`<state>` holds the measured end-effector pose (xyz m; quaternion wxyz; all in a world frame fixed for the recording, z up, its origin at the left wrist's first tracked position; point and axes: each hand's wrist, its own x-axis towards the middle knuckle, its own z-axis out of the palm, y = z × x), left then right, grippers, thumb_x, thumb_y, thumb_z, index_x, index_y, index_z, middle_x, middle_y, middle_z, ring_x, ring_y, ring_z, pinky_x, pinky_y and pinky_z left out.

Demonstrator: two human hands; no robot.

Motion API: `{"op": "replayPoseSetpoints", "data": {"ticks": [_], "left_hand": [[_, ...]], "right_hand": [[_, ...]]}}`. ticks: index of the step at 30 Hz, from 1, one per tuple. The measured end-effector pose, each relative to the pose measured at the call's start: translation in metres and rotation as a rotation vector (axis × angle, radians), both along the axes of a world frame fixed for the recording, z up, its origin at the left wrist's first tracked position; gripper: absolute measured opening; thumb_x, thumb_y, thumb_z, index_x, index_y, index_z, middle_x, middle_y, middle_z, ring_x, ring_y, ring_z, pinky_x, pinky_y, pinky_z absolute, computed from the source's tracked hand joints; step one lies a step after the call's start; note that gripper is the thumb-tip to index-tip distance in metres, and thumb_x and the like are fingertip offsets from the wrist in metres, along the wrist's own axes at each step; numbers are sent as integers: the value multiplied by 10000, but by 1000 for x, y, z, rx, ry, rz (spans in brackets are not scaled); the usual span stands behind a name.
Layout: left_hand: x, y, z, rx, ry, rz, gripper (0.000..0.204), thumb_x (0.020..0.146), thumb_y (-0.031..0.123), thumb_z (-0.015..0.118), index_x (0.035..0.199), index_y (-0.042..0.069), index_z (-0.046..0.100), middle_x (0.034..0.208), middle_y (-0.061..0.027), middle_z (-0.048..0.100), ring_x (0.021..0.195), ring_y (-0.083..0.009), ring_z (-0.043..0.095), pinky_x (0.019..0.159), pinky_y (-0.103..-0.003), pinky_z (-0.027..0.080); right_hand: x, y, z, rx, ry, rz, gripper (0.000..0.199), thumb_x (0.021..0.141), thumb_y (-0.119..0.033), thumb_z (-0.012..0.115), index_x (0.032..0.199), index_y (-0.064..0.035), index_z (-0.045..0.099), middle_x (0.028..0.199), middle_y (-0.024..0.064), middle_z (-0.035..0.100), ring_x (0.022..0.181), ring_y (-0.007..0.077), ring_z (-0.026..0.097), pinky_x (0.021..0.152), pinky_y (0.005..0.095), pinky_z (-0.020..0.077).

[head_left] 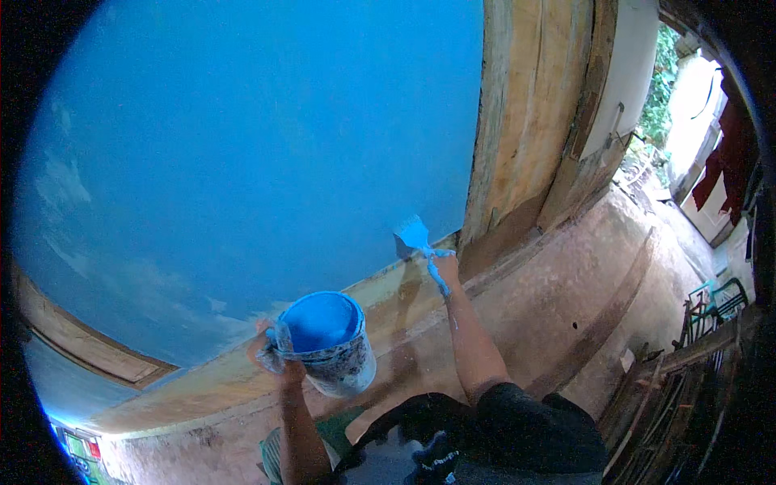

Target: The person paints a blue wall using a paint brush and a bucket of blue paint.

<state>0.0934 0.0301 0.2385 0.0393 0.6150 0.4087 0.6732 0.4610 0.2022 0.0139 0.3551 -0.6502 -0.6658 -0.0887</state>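
My right hand (pixel 447 267) grips a paintbrush (pixel 415 238) loaded with blue paint, its bristles against the lower edge of the blue-painted wall (pixel 242 137), close to the wooden door frame (pixel 525 113). My left hand (pixel 271 356) holds a paint-smeared bucket (pixel 330 343) by its rim, along with a rag. The bucket is full of blue paint and is held near the unpainted base strip (pixel 242 372) of the wall.
A bare earthen floor (pixel 582 291) runs to the right toward an open doorway with greenery outside. Wooden slats and a metal chair frame (pixel 715 303) stand at the right. A wooden-framed edge (pixel 81 343) borders the wall at lower left.
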Motion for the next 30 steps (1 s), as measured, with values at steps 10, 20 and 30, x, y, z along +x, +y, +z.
{"op": "replayPoseSetpoints", "data": {"ticks": [10, 20, 30], "left_hand": [[-22, -17, -29, -49, 8, 117, 432, 848, 347, 619, 601, 36, 449, 559, -8, 438, 554, -131, 387, 648, -344, 405], [-30, -27, -27, 21, 112, 527, 406, 844, 278, 646, 581, 27, 466, 558, 25, 443, 556, -92, 390, 534, -287, 361], [-54, -42, -82, -150, -5, 309, 213, 848, 157, 632, 959, 14, 518, 912, -114, 594, 888, -219, 577, 875, -413, 437]], "right_hand": [[-53, 5, 54, -442, 133, 1, 310, 759, -320, 650, 732, -13, 680, 755, 205, 644, 737, 373, 620, 749, 456, 472], [-122, -39, 97, -176, 758, 84, 201, 751, -111, 590, 925, -16, 616, 848, 181, 642, 755, 329, 626, 672, 452, 467], [-193, -13, -74, -278, 530, 273, 295, 813, -265, 590, 658, -14, 594, 589, 130, 586, 571, 315, 551, 512, 438, 384]]}}
